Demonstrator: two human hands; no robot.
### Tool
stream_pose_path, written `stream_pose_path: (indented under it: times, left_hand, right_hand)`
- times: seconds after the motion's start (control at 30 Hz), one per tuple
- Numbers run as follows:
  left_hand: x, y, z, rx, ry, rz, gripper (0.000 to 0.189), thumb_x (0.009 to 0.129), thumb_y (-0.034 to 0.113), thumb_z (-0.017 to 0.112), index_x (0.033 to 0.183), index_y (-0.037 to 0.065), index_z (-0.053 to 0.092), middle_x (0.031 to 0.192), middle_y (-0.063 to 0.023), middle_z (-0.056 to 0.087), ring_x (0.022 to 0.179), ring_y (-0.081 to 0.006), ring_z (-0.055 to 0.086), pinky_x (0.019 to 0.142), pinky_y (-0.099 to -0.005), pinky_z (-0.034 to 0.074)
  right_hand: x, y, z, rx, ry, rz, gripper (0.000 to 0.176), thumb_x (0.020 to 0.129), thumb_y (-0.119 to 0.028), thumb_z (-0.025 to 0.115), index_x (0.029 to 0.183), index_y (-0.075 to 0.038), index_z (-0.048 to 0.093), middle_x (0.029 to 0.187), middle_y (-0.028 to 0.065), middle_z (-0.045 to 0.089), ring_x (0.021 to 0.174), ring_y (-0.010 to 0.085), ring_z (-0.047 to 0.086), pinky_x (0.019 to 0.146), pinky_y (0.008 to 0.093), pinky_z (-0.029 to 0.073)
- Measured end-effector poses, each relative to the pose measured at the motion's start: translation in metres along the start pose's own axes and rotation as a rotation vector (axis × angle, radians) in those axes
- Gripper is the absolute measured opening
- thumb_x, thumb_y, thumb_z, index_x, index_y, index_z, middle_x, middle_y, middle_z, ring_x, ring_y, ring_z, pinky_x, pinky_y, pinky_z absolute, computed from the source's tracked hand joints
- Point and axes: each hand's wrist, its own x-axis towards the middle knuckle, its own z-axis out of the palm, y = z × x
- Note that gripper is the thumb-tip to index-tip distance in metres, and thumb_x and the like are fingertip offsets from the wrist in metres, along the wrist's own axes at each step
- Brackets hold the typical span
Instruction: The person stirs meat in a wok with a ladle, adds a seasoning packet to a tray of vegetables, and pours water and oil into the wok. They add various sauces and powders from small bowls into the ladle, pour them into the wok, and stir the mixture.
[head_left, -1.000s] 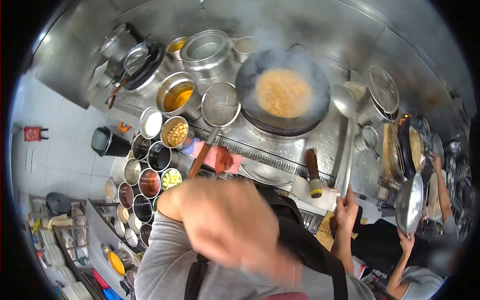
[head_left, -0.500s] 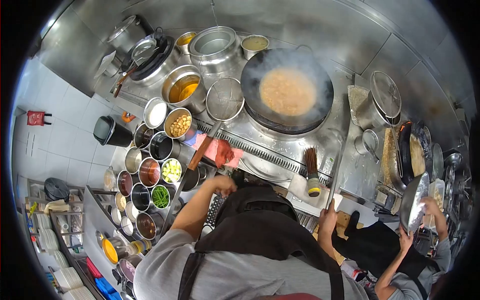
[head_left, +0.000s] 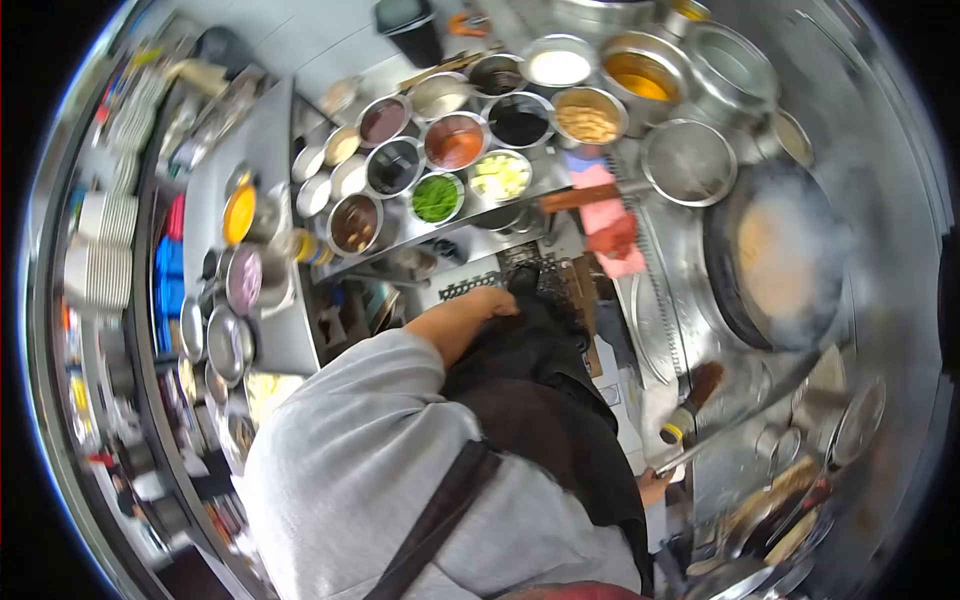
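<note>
My left hand (head_left: 497, 303) is closed in a loose fist in front of my black apron (head_left: 540, 430), with nothing showing in it. Low on the right, my right hand (head_left: 655, 487) grips a long-handled metal utensil (head_left: 725, 432). Its shaft slants up toward the stove, and its far end is too blurred to name. Beside that shaft lies a bristle brush (head_left: 692, 402) with a yellow-banded handle. A black wok (head_left: 722, 270) holds steaming brownish liquid (head_left: 775, 255), partly veiled by steam. A wooden-handled strainer (head_left: 690, 162) rests left of the wok.
Several metal pots of ingredients stand ahead of my left hand, among them chopped greens (head_left: 436, 198), pale cubes (head_left: 500, 177) and red sauce (head_left: 454, 141). A pink cloth (head_left: 606, 215) lies by the stove's edge. Stacked plates (head_left: 100, 260) fill a shelf at far left.
My view has swung left, so the wok now sits at the right and the ingredient pots are ahead. The co-worker has left view. My right hand keeps its hold on the utensil.
</note>
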Motion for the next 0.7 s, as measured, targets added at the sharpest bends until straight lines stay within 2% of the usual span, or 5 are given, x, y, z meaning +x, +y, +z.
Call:
stream_pose_path:
  times: [0.03, 0.13, 0.33, 0.43, 0.7]
  left_hand:
    - [0.013, -0.005, 0.006, 0.045, 0.102, 0.028, 0.053, 0.088, 0.045, 0.045, 0.106, -0.002, 0.061, 0.095, -0.0216, 0.064, 0.073, -0.0306, 0.066, 0.063, -0.0442, 0.053]
    - [0.009, -0.013, 0.012, 0.042, 0.155, 0.047, 0.054, 0.088, 0.046, 0.045, 0.106, -0.002, 0.062, 0.092, -0.0211, 0.064, 0.071, -0.0308, 0.066, 0.063, -0.0450, 0.052]
    - [0.025, -0.088, 0.021, 0.028, 0.030, 0.210, 0.050, 0.085, 0.043, 0.054, 0.117, 0.005, 0.060, 0.113, -0.0172, 0.061, 0.093, -0.0314, 0.063, 0.072, -0.0422, 0.053]
    - [0.014, -0.144, 0.026, -0.156, 0.035, 0.103, 0.049, 0.084, 0.041, 0.055, 0.120, 0.008, 0.059, 0.120, -0.0159, 0.057, 0.097, -0.0318, 0.061, 0.075, -0.0435, 0.053]
    - [-0.003, -0.264, 0.063, -0.456, -0.138, 0.023, 0.038, 0.082, 0.029, 0.054, 0.117, 0.017, 0.062, 0.116, -0.0105, 0.060, 0.094, -0.0308, 0.063, 0.075, -0.0432, 0.054]
  right_hand:
    - [0.006, 0.011, 0.008, -0.002, 0.111, -0.162, 0.061, 0.074, -0.006, 0.049, 0.135, -0.004, 0.043, 0.101, 0.0280, 0.061, 0.075, 0.0362, 0.063, 0.068, 0.0441, 0.047]
    - [-0.007, -0.058, -0.030, 0.209, 0.015, 0.142, 0.057, 0.072, -0.004, 0.049, 0.128, 0.004, 0.047, 0.090, 0.0212, 0.062, 0.052, 0.0248, 0.055, 0.050, 0.0367, 0.046]
    - [-0.004, -0.082, -0.022, 0.433, 0.115, 0.194, 0.047, 0.075, -0.009, 0.050, 0.118, 0.010, 0.049, 0.069, 0.0141, 0.054, 0.049, 0.0171, 0.048, 0.042, 0.0322, 0.038]
    - [-0.036, -0.139, -0.037, 0.538, 0.212, 0.148, 0.042, 0.078, -0.013, 0.052, 0.113, 0.010, 0.051, 0.067, 0.0129, 0.053, 0.048, 0.0175, 0.048, 0.043, 0.0331, 0.039]
    - [-0.073, -0.260, -0.062, 0.879, 0.078, -0.111, 0.022, 0.086, -0.008, 0.053, 0.106, 0.002, 0.052, 0.069, 0.0041, 0.050, 0.050, 0.0115, 0.046, 0.042, 0.0257, 0.039]
